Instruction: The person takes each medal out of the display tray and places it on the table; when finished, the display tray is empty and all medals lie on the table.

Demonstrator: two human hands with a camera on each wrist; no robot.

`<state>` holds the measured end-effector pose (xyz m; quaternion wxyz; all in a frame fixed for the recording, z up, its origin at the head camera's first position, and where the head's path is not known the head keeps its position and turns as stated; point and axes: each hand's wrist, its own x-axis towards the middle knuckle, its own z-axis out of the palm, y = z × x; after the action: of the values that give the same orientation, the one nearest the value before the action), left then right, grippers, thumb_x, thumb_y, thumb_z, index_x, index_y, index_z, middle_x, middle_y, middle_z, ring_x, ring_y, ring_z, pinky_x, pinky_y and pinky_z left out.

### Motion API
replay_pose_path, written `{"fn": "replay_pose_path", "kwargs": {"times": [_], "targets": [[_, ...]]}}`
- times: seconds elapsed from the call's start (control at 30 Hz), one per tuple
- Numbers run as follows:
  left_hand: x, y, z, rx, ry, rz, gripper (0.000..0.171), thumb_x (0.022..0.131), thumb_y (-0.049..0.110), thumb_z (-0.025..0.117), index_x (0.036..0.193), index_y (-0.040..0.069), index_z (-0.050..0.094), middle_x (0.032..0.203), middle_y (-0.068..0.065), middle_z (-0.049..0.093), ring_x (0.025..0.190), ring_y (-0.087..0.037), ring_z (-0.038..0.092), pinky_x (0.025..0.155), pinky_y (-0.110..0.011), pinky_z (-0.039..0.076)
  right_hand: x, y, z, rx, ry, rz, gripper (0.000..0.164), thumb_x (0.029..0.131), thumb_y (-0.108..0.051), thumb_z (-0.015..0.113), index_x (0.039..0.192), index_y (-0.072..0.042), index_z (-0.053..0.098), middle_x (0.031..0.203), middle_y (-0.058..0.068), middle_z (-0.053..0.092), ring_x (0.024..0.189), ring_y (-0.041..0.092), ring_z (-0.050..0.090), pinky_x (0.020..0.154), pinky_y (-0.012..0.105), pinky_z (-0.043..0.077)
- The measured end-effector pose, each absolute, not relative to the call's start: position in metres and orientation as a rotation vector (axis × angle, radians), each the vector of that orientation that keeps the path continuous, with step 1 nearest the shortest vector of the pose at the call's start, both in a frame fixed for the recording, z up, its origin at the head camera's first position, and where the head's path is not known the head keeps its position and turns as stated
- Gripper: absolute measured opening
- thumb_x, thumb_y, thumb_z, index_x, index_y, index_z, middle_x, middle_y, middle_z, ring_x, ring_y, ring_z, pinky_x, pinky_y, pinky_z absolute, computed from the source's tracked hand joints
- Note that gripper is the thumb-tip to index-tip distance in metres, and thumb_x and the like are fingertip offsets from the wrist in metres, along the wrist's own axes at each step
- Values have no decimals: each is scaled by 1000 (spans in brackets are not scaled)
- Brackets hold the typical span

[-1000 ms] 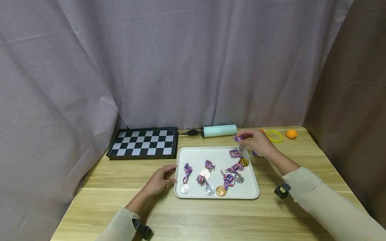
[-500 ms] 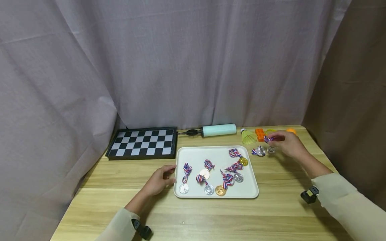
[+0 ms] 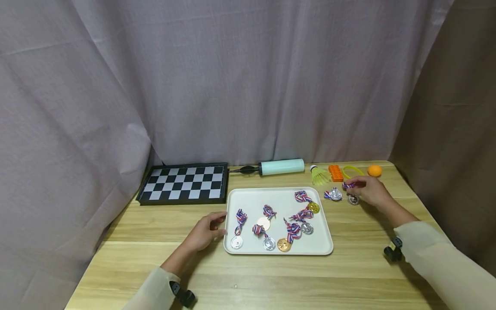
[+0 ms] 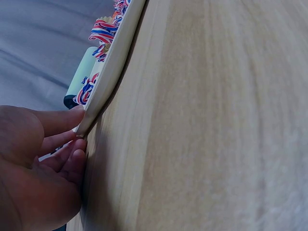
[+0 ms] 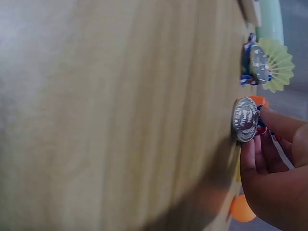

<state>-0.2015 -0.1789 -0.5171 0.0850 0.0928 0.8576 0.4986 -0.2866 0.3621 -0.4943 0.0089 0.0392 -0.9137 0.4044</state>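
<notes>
My right hand [image 3: 370,190] pinches the striped ribbon of a silver medal [image 3: 353,199] at the right of the table. In the right wrist view, the medal's disc [image 5: 245,119] hangs just beyond the fingertips, at or near the tabletop. Left of it lies another silver medal [image 3: 335,194] with a bunched ribbon. My left hand [image 3: 204,232] touches the left edge of the white tray [image 3: 248,196], thumb and fingers spread along the rim. Inside the tray lie several gold and silver medals with red, white and blue ribbons, including a gold medal [image 3: 284,245].
Behind the tray lies a pale green hand pump [image 3: 282,167], with a black-and-white checkered board [image 3: 185,184] to its left. At the back right are a yellow shuttlecock [image 3: 319,175], an orange toy brick [image 3: 336,173], a yellow ring [image 3: 361,173] and an orange ball [image 3: 374,171].
My right hand has carried the silver medal from the tray's upper right corner to the right, then lowered it beside the other silver medal. The left hand has stayed at the tray.
</notes>
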Motion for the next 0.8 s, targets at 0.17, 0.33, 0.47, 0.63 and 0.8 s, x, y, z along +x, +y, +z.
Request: {"fn": "replay_pose_path", "kwargs": {"times": [0.17, 0.33, 0.47, 0.63, 0.8], "targets": [[-202, -179, -517, 282, 2553, 1494, 54, 87, -4, 76, 139, -1, 61, 128, -17, 66, 114, -31, 61, 98, -45, 53, -286, 362, -500, 103, -2867, 1217, 32, 91, -8, 78, 117, 8, 71, 104, 22, 73, 80, 8, 58, 66, 18, 49], [-202, -179, -517, 279, 2548, 1499, 54, 87, -4, 76, 139, -1, 61, 128, -18, 66, 114, -31, 61, 98, -46, 52, -285, 362, -498, 98, -2857, 1253, 36, 92, -13, 79, 119, 9, 70, 104, 22, 72, 79, 2, 58, 66, 16, 50], [-202, -179, -517, 280, 2549, 1496, 54, 87, -4, 76, 140, -1, 61, 128, -17, 66, 113, -30, 61, 98, -45, 53, -286, 362, -495, 82, -2853, 1259, 40, 93, -16, 78, 122, 10, 68, 106, 23, 72, 80, 1, 59, 67, 15, 50], [-201, -180, -516, 293, 2557, 1482, 54, 88, -3, 76, 140, -2, 60, 127, -18, 66, 112, -30, 61, 96, -41, 53, -284, 362, -486, 79, -2874, 1235, 39, 95, -18, 76, 124, 8, 67, 109, 23, 70, 87, 10, 60, 69, 16, 50], [-200, -180, -515, 300, 2559, 1473, 55, 87, -4, 76, 139, -2, 60, 126, -18, 66, 111, -30, 61, 95, -39, 53, -281, 359, -475, 130, -2886, 1196, 39, 97, -18, 74, 126, 6, 67, 116, 26, 69, 92, 13, 61, 73, 14, 49]]}}
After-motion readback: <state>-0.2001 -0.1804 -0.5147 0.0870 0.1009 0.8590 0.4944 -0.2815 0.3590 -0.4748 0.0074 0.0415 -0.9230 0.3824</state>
